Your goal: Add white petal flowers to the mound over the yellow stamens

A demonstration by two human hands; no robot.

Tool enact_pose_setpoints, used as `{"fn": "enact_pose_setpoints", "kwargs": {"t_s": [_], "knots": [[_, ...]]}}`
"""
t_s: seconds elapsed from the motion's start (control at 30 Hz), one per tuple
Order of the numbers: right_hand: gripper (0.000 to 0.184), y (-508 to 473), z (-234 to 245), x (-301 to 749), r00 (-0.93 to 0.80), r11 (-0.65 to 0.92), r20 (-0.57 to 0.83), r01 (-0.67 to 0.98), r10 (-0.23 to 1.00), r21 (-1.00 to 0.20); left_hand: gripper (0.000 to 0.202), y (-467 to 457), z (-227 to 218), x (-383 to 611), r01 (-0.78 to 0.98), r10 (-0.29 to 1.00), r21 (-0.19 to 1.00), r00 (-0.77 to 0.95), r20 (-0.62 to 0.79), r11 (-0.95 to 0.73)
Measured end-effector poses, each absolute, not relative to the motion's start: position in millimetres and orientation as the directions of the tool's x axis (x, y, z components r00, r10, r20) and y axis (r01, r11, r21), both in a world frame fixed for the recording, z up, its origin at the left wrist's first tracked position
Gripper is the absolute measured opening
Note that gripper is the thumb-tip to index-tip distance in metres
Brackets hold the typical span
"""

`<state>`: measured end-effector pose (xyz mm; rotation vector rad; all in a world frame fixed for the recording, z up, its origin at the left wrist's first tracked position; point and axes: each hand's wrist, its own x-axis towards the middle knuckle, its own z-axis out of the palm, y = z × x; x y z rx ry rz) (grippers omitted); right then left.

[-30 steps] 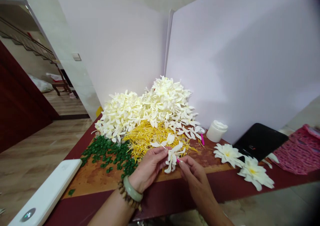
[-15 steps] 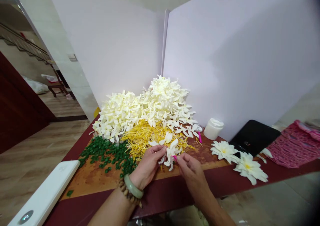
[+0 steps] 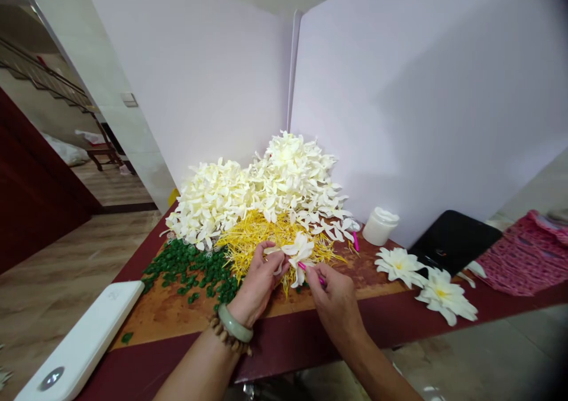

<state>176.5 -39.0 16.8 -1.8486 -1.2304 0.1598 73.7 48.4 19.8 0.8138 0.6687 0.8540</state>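
Between my hands is a white artificial flower (image 3: pixel 299 252) with separate petals. My left hand (image 3: pixel 262 275), with a green bangle and a bead bracelet on its wrist, pinches the flower from the left side. My right hand (image 3: pixel 332 293) is closed around a thin pink stick-like tool (image 3: pixel 306 266), whose tip touches the flower's petals. Just beyond my hands lies a heap of yellow stamens (image 3: pixel 251 235). Behind it rises a large pile of white petal pieces (image 3: pixel 293 173). Small green pieces (image 3: pixel 190 271) are scattered left of my left hand.
Two white flowers with yellow centres (image 3: pixel 446 294) lie at the right, beside a black device (image 3: pixel 457 241). A white jar (image 3: pixel 380 226) stands near the white panel (image 3: pixel 399 93). A pink crocheted cloth (image 3: pixel 523 259) lies far right. At the front left is a long white device (image 3: pixel 84 342).
The pink tool now shows more of its length and lies across the flower's petals. The flower has turned and its petals sit closer together. My left hand has shifted slightly left.
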Motion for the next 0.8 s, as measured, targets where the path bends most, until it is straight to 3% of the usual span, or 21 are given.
{"fn": "enact_pose_setpoints", "kwargs": {"t_s": [0.27, 0.43, 0.8], "knots": [[0.031, -33.3, 19.2, 174.8, 0.513, -0.302, 0.4, 0.823, 0.759, -0.481, 0.025, 43.5, 28.5, 65.9, -0.357, 0.751, 0.874, 0.66, -0.013, 0.33], [0.028, -28.9, 24.6, 166.0, 0.476, -0.349, 0.415, 0.87, 0.775, -0.348, 0.03, 44.9, 22.8, 74.8, -0.238, 0.834, 0.942, 0.547, -0.072, 0.237], [0.029, -24.3, 24.2, 157.2, 0.463, -0.343, 0.426, 0.88, 0.777, -0.33, 0.018, 52.5, 17.2, 72.1, -0.171, 0.896, 0.978, 0.442, -0.035, 0.123]]}}
